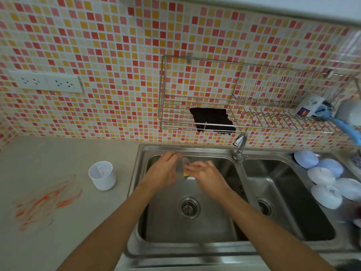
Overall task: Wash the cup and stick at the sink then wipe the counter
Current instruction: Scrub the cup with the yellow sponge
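Over the left basin of the steel sink (195, 251) my left hand (163, 170) grips a small clear cup (182, 167). My right hand (206, 175) is against the cup's mouth, holding a yellow sponge (185, 175) that is mostly hidden by the fingers. On the counter left of the sink stands a white cup (102, 175) with a thin stick (101, 171) upright inside it. An orange-red smear (46, 205) marks the counter (58, 153) further left.
The tap (239, 145) stands between the two basins. A wire rack (244, 98) on the tiled wall holds a black cloth (212, 119) and a mug (310, 105). Several white and pale blue lids (326, 178) lie right of the sink. Power sockets (46, 82) are on the left wall.
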Available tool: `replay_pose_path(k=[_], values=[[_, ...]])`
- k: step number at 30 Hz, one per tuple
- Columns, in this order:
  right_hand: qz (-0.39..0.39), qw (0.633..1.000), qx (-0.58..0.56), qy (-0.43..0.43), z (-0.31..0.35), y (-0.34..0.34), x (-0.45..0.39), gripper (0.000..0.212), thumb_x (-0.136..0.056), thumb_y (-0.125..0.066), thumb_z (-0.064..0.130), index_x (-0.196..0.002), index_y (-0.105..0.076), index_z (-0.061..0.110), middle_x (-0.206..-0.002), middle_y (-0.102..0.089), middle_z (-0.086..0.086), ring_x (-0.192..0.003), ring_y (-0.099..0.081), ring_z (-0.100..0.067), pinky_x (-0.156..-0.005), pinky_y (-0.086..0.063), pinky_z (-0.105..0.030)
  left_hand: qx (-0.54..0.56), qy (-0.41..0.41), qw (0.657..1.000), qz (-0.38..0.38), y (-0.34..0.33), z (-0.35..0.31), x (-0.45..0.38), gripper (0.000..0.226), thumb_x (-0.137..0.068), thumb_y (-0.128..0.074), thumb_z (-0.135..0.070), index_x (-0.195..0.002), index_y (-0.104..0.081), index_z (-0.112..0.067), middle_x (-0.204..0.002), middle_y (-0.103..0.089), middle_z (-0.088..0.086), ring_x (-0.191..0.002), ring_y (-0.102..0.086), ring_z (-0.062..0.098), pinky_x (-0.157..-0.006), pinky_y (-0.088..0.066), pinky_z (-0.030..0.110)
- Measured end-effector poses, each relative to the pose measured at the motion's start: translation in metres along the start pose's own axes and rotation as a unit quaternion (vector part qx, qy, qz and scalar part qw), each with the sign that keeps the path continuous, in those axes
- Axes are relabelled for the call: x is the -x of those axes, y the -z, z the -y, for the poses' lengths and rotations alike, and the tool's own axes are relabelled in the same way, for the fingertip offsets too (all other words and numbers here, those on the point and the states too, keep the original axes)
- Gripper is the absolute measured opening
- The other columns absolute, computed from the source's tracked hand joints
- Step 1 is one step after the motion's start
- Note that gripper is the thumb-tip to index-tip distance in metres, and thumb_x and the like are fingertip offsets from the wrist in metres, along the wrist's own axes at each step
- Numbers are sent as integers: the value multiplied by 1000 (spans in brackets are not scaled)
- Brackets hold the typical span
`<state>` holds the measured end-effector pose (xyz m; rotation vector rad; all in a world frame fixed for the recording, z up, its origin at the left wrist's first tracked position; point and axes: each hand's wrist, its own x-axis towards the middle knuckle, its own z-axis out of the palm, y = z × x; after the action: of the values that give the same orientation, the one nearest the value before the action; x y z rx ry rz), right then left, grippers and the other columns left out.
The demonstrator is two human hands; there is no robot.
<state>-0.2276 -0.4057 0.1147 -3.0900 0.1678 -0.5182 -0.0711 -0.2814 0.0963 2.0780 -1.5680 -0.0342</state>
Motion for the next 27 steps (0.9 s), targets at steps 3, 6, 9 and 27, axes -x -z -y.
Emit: replay_pose_path(k=[3, 6, 9, 27], values=[[5, 1000, -9, -13, 5, -1, 2, 56, -52, -85, 1, -101, -75, 27, -108, -72, 9, -97, -66, -17, -79, -48, -30, 15, 3, 1000, 4, 0, -5, -5, 76, -66, -79, -14, -134, -45, -22, -134, -45, -4, -120, -47, 15, -93, -49, 27], [-3, 997, -72, -8, 13, -4, 13, 51, -67, -77, -2, -112, -70, 21, -112, -71, 4, -95, -65, -22, -76, -51, -38, 27, 14, 999, 28, 3, -5, -8, 77, -67, -78, -13, -135, -44, -21, -134, -44, -4, -117, -49, 14, -89, -50, 26], [10, 1000, -20, 13, 4, 2, 14, 41, -71, -81, 16, -110, -69, 23, -109, -71, 8, -85, -62, -17, -69, -48, -29, 41, 9, 999, 16, 2, -11, -10, 75, -66, -76, -15, -133, -44, -25, -131, -46, -7, -113, -51, 12, -86, -53, 31], [-24, 976, -218, -11, -43, 10, 30, 38, -87, -60, 1, -122, -65, 16, -120, -67, 2, -107, -58, -18, -90, -48, -34, 50, 32, 997, -42, -18, -43, -33, 76, -65, -83, -31, -130, -47, -16, -119, -45, 5, -98, -48, 11, -82, -50, 25]])
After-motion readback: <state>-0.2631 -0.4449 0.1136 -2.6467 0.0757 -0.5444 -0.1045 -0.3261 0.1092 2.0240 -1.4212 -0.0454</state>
